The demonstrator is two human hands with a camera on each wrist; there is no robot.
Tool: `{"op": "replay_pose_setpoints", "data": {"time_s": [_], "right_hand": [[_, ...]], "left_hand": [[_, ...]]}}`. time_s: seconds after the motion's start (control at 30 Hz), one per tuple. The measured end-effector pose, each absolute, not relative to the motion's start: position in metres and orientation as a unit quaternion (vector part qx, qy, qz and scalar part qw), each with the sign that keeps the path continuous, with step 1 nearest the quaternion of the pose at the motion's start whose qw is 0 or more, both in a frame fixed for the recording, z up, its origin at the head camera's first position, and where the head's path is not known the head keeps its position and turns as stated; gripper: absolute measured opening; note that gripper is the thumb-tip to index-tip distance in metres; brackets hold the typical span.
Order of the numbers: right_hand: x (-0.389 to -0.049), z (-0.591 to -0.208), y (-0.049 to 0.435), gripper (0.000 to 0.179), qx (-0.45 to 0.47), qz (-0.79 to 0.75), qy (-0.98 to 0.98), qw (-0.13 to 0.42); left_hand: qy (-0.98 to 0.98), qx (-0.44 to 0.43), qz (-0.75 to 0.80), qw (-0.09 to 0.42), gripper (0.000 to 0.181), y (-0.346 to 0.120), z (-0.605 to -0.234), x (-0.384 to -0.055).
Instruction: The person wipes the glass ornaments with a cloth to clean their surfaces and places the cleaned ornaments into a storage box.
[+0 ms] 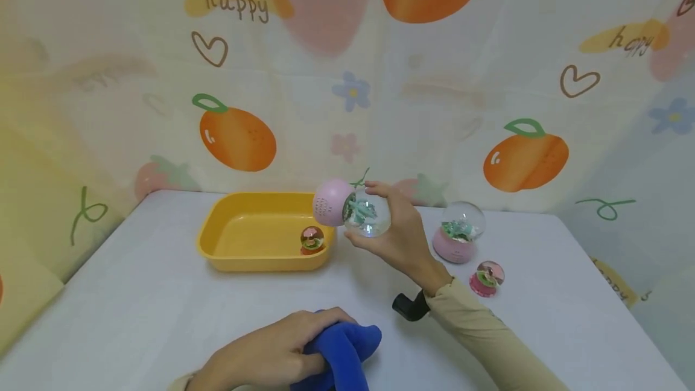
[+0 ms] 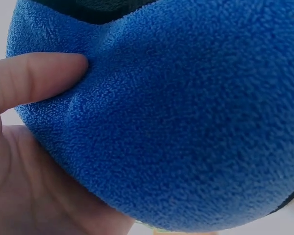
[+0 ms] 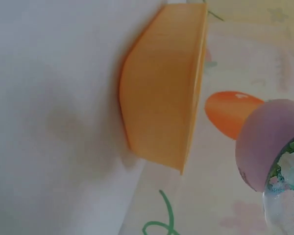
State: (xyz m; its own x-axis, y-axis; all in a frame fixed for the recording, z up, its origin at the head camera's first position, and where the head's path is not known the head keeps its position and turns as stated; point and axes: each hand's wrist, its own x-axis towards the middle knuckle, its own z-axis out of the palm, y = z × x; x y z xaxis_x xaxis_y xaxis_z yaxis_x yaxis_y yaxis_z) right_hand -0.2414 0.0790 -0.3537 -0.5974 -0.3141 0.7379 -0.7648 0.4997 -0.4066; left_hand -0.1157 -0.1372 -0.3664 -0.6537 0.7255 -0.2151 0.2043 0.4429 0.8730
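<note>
My right hand (image 1: 404, 237) holds a snow globe (image 1: 332, 203) by its clear dome, thumb below and fingers above. The globe lies tipped sideways in the air near the right end of the yellow tray (image 1: 255, 264), its lilac-pink base pointing left. In the right wrist view the same snow globe (image 3: 264, 142) shows only in part at the right edge. Low in the head view, my left hand (image 1: 266, 346) grips a bunched blue cloth (image 1: 344, 349). The left wrist view shows the thumb (image 2: 54, 76) pressing into the fuzzy fabric.
A small globe (image 1: 312, 240) sits inside the tray's right end. Right of my right hand stand another pink-based snow globe (image 1: 455, 246) and a smaller globe (image 1: 487, 278). A black curved object (image 1: 411, 306) lies beside the right sleeve. Behind the white table (image 1: 136, 294) hangs a fruit-printed cloth.
</note>
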Motion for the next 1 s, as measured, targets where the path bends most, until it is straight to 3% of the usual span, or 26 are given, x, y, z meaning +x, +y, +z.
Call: {"op": "replay_pose_setpoints", "data": {"time_s": [0.53,1.0], "right_hand": [[-0.291,-0.346,0.023,0.071,0.392,0.317,-0.836,0.216],[-0.306,-0.353,0.005,0.061,0.408,0.310,-0.847,0.143]], "left_hand": [[0.818,0.311,0.402,0.268,0.042,-0.141,-0.367,-0.115],[0.812,0.305,0.413,0.277,0.039,-0.141,-0.367,-0.117]]}}
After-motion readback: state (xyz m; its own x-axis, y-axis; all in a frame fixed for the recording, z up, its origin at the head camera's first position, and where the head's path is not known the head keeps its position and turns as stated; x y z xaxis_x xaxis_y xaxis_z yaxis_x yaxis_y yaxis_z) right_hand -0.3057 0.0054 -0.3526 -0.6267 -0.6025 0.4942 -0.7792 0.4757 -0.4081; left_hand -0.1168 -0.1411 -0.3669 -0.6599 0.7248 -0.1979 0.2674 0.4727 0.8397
